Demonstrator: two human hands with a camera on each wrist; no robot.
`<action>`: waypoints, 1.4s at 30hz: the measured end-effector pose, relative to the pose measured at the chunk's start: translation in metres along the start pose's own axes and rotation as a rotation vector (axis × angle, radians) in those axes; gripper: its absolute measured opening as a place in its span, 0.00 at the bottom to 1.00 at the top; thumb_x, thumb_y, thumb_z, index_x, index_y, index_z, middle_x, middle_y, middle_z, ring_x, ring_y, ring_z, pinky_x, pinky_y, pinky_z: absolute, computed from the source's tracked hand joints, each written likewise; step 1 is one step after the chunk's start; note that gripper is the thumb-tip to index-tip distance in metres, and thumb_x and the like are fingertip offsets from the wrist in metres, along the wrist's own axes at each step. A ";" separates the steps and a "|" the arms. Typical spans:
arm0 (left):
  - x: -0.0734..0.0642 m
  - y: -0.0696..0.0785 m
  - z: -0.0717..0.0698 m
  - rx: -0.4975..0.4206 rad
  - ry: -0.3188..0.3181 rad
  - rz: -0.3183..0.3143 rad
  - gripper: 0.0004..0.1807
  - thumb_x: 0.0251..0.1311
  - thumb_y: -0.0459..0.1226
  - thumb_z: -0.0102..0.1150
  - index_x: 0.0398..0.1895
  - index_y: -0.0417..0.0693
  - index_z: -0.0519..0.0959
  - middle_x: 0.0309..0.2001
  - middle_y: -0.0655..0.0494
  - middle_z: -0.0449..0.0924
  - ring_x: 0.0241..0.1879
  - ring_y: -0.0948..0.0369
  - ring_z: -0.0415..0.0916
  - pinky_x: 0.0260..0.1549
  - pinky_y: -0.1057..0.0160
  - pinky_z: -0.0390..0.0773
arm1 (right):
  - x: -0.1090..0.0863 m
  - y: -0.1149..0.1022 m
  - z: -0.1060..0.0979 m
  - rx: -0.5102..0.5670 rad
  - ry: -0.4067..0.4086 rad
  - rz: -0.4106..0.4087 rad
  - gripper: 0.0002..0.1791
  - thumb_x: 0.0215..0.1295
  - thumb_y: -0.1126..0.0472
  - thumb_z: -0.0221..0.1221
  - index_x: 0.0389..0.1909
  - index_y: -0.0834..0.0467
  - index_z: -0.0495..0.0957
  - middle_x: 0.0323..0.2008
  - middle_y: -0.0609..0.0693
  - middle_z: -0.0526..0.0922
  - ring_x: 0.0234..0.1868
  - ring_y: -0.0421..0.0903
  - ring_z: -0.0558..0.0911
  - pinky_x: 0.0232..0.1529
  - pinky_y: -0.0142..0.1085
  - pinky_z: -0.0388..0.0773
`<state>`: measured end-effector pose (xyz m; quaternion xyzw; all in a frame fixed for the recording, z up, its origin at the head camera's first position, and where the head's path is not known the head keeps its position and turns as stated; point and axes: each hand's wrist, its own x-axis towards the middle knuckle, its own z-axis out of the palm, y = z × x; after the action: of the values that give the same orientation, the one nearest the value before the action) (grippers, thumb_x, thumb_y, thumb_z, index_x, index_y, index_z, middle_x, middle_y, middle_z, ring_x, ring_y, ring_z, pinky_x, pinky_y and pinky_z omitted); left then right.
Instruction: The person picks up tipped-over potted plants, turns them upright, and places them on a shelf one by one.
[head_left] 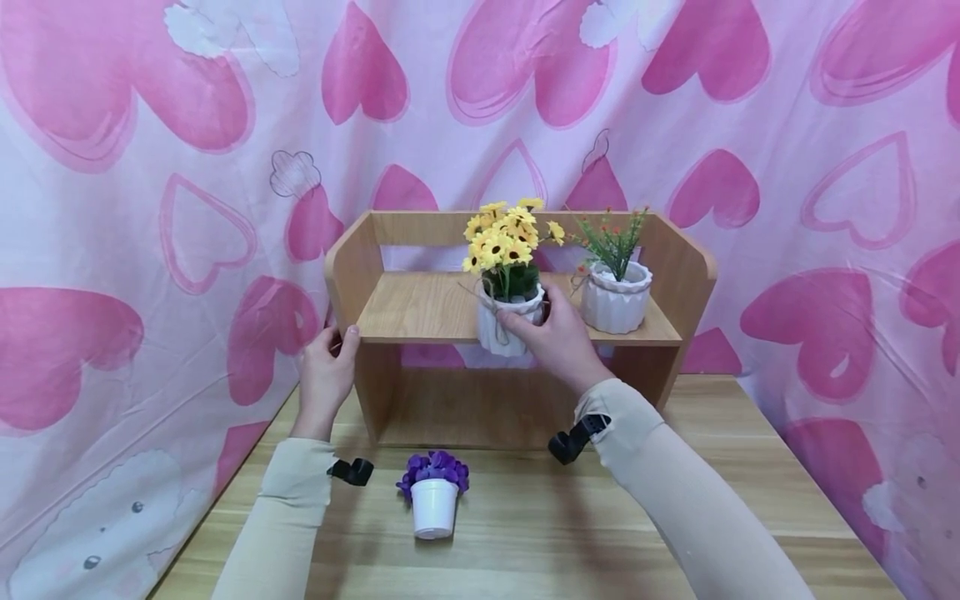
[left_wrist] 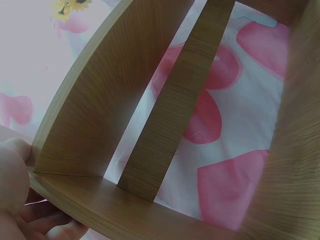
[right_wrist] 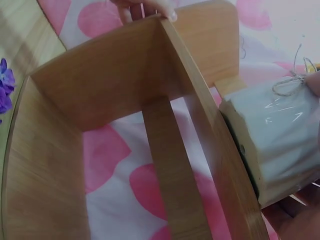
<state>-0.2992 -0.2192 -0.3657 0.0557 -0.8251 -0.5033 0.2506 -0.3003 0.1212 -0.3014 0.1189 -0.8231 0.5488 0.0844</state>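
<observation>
My right hand (head_left: 562, 337) grips a white ribbed pot (head_left: 492, 330) of yellow daisy-like flowers (head_left: 506, 237), thumb in front and fingers round its right side. A twine bow is tied about the pot. It is at the front edge of the upper board of a wooden shelf (head_left: 416, 308), its base overlapping that edge in the head view. The right wrist view shows the pot (right_wrist: 280, 135) beside the board, with part of its underside visible. At the shelf's left side panel (head_left: 348, 271), my left hand (head_left: 327, 375) holds the edge between thumb and curled fingers.
A second white pot (head_left: 617, 304) with green sprigs and small red-orange blooms stands at the upper board's right end. On the wooden table (head_left: 525, 533), a small white pot (head_left: 434, 508) with purple flowers lies before the shelf. A pink heart-patterned cloth (head_left: 217, 225) hangs behind.
</observation>
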 end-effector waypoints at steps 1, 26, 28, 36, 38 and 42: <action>0.000 0.000 0.000 0.002 -0.001 -0.004 0.32 0.81 0.53 0.54 0.71 0.36 0.78 0.70 0.33 0.79 0.70 0.38 0.79 0.70 0.40 0.80 | 0.001 0.000 0.000 -0.005 -0.004 0.008 0.43 0.70 0.42 0.71 0.79 0.47 0.62 0.73 0.52 0.74 0.73 0.56 0.76 0.77 0.61 0.74; 0.000 -0.005 0.001 0.005 -0.001 0.006 0.32 0.81 0.53 0.54 0.71 0.37 0.78 0.70 0.32 0.79 0.69 0.38 0.80 0.69 0.39 0.80 | 0.041 0.004 -0.003 -0.101 -0.029 0.101 0.53 0.72 0.34 0.65 0.86 0.55 0.51 0.81 0.59 0.66 0.81 0.58 0.68 0.84 0.58 0.63; 0.001 -0.004 0.000 0.007 -0.008 -0.011 0.32 0.81 0.54 0.53 0.72 0.38 0.77 0.71 0.33 0.78 0.70 0.38 0.79 0.70 0.39 0.80 | 0.043 0.003 -0.002 -0.103 -0.029 0.096 0.53 0.73 0.35 0.65 0.86 0.55 0.51 0.81 0.59 0.66 0.81 0.58 0.68 0.84 0.58 0.64; 0.000 -0.004 0.001 0.001 -0.018 -0.030 0.33 0.81 0.54 0.53 0.74 0.38 0.76 0.73 0.34 0.77 0.71 0.38 0.78 0.70 0.39 0.79 | 0.040 0.000 -0.002 -0.118 -0.048 0.157 0.55 0.72 0.32 0.63 0.87 0.52 0.48 0.84 0.57 0.62 0.84 0.58 0.64 0.85 0.60 0.59; 0.000 -0.004 0.001 -0.001 -0.020 -0.029 0.33 0.81 0.54 0.53 0.74 0.39 0.76 0.73 0.34 0.77 0.72 0.38 0.77 0.71 0.39 0.79 | 0.040 -0.001 -0.002 -0.111 -0.049 0.162 0.55 0.72 0.31 0.63 0.87 0.51 0.47 0.85 0.56 0.61 0.85 0.58 0.63 0.85 0.60 0.59; 0.001 -0.003 0.000 0.001 -0.016 -0.022 0.33 0.81 0.55 0.53 0.74 0.38 0.76 0.72 0.34 0.77 0.72 0.38 0.77 0.71 0.39 0.78 | 0.038 -0.002 -0.002 -0.098 -0.043 0.166 0.57 0.71 0.30 0.63 0.88 0.49 0.45 0.86 0.56 0.59 0.86 0.59 0.61 0.85 0.60 0.59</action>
<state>-0.3004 -0.2207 -0.3683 0.0608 -0.8265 -0.5062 0.2385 -0.3356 0.1185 -0.2884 0.0581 -0.8577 0.5101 0.0266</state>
